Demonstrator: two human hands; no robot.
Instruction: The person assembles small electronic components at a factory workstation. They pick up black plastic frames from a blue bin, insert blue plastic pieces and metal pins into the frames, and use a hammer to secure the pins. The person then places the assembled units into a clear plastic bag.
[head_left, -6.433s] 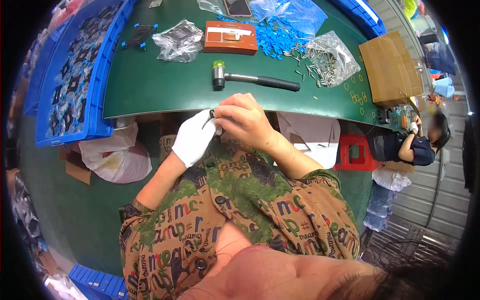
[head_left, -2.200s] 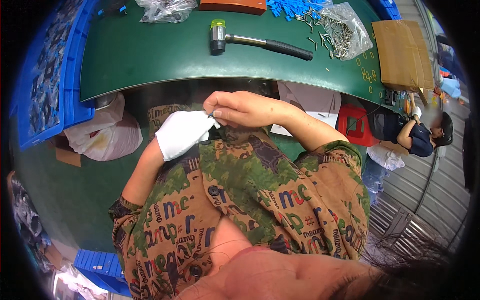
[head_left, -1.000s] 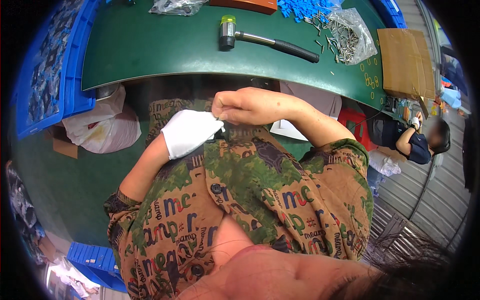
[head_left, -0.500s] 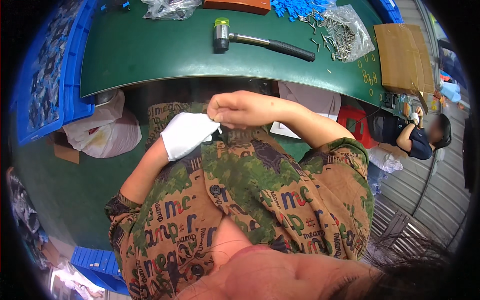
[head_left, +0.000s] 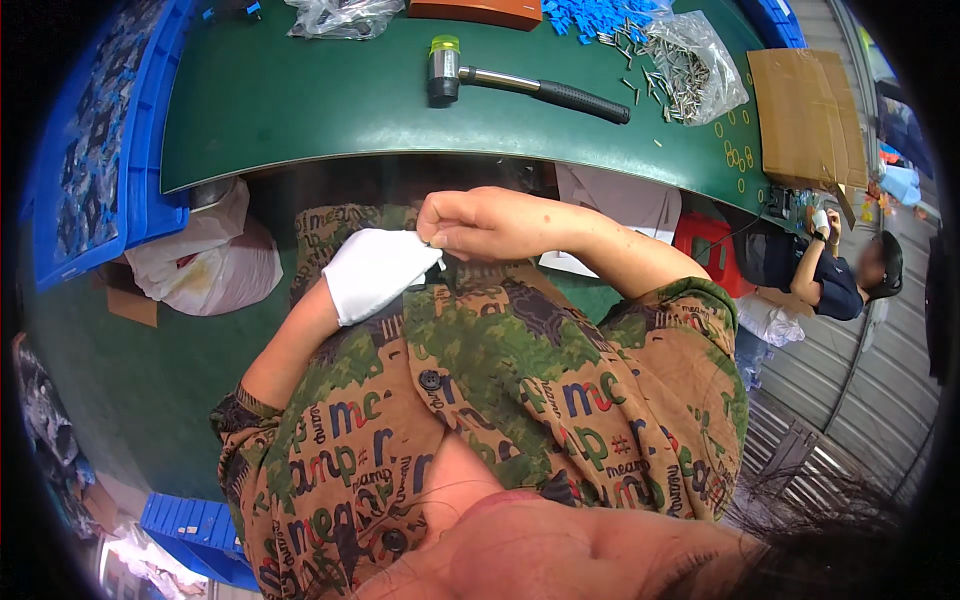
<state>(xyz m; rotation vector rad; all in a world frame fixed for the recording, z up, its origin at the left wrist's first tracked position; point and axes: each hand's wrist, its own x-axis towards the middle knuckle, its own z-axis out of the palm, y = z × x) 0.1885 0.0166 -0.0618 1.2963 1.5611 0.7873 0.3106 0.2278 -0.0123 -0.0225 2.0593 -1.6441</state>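
Observation:
My left hand [head_left: 375, 270] wears a white glove and is held in front of my patterned shirt, below the table edge. Its fingers bend inward, mostly hidden by the glove's back. My bare right hand [head_left: 490, 222] meets it at the gloved fingertips, with thumb and fingers closed in a pinch. Whatever lies between the two hands is hidden or too small to name. On the green table [head_left: 300, 120] beyond them lies a mallet [head_left: 530, 90] with a black grip and a yellow-green cap on its head.
Blue plastic pieces [head_left: 590, 18] and metal pins [head_left: 685, 85] in a clear bag lie at the back right. A cardboard box [head_left: 805, 115] stands at the right end, near a co-worker [head_left: 830, 275]. A blue crate [head_left: 150, 140] with dark parts stands at left, above white sacks [head_left: 215, 260].
Both hands stay together, with only a slight shift of the fingers and the gloved hand. The co-worker's hands and head have moved a little.

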